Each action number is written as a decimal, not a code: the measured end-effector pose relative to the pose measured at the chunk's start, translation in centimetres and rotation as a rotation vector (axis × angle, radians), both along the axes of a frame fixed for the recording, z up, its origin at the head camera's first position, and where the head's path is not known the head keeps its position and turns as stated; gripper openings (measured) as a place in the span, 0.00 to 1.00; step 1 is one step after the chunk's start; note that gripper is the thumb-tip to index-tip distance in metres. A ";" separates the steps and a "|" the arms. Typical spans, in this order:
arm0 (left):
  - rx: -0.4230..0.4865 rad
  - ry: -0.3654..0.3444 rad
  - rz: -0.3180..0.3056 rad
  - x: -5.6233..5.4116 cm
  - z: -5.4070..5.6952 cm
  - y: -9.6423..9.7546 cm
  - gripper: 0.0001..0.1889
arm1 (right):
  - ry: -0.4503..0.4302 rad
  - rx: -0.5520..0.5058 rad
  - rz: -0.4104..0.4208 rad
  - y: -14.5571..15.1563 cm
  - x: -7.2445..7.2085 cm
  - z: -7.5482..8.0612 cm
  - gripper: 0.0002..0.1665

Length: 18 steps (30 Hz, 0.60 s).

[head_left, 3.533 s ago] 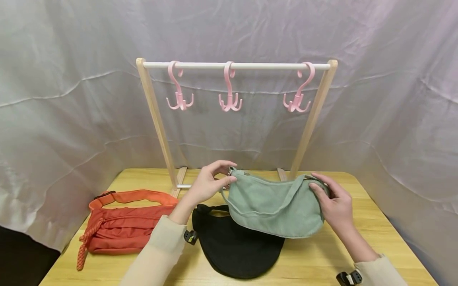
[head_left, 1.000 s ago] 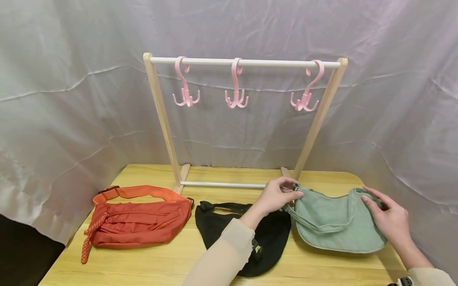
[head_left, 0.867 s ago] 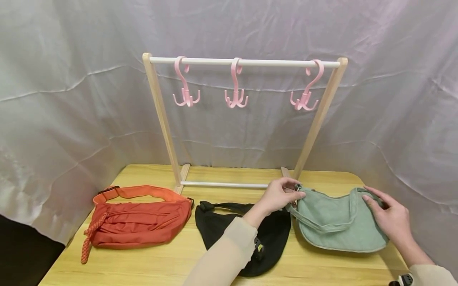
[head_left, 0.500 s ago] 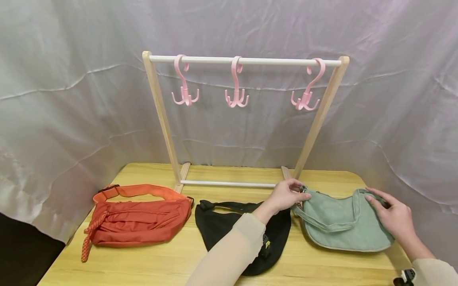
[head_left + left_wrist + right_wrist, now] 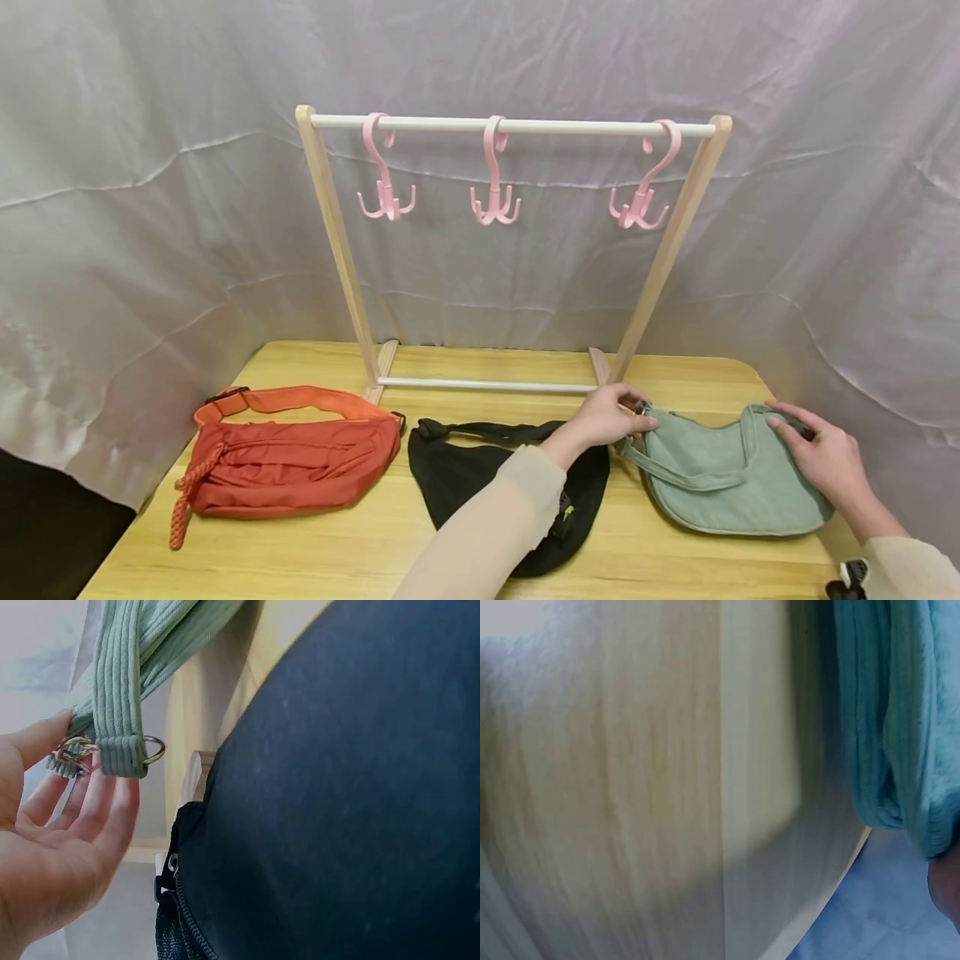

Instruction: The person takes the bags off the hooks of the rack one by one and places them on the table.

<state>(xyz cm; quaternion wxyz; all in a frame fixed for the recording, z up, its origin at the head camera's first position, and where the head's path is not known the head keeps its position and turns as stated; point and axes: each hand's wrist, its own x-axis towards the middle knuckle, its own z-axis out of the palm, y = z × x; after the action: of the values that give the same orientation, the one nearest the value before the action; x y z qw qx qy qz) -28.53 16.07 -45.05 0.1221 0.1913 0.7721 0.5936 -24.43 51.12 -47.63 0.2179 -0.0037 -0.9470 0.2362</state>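
A sage-green corduroy shoulder bag (image 5: 742,483) is at the table's right side, its strap draped across its front. My left hand (image 5: 609,415) pinches the bag's left top corner by the metal ring (image 5: 155,750), as the left wrist view shows close up. At the opposite top corner my right hand (image 5: 828,462) grips the bag between thumb and fingers. Under my left forearm lies a black bag (image 5: 465,475), partly covered by the sleeve. In the right wrist view the green bag's edge (image 5: 907,712) shows close over the wooden tabletop, with a shadow beside it.
A red waist bag (image 5: 292,467) with a braided cord lies on the left of the table (image 5: 315,550). Behind stands a wooden rack with a white rail (image 5: 570,127). From it hang pink hooks: left (image 5: 386,196), middle (image 5: 495,200) and right (image 5: 641,204). Grey cloth surrounds the table.
Both hands have carried the green bag from above the black bag to the table's right side. In the last second it has shifted slightly further right and settled lower.
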 end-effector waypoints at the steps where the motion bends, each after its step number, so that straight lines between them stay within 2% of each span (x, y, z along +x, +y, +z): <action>1: -0.024 0.017 -0.003 -0.1 0.0 0.1 0.13 | -0.016 -0.004 0.006 0.0 -0.1 -0.1 0.22; 5: -0.114 0.067 -0.002 -0.6 -0.3 0.2 0.14 | -0.077 -0.029 0.032 0.3 -0.4 -0.5 0.22; 11: -0.176 0.061 0.017 -1.0 -0.6 0.5 0.14 | -0.129 -0.039 0.042 0.6 -0.7 -0.9 0.23; 18: -0.309 0.094 0.084 -1.4 -0.8 0.9 0.11 | -0.192 -0.028 0.054 0.8 -1.0 -0.9 0.26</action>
<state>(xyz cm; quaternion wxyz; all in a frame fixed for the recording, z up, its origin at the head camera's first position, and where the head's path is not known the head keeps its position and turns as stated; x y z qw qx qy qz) -29.94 16.98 -45.90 0.0890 0.1652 0.8663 0.4629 -25.41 51.94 -48.48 0.1197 -0.0036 -0.9598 0.2539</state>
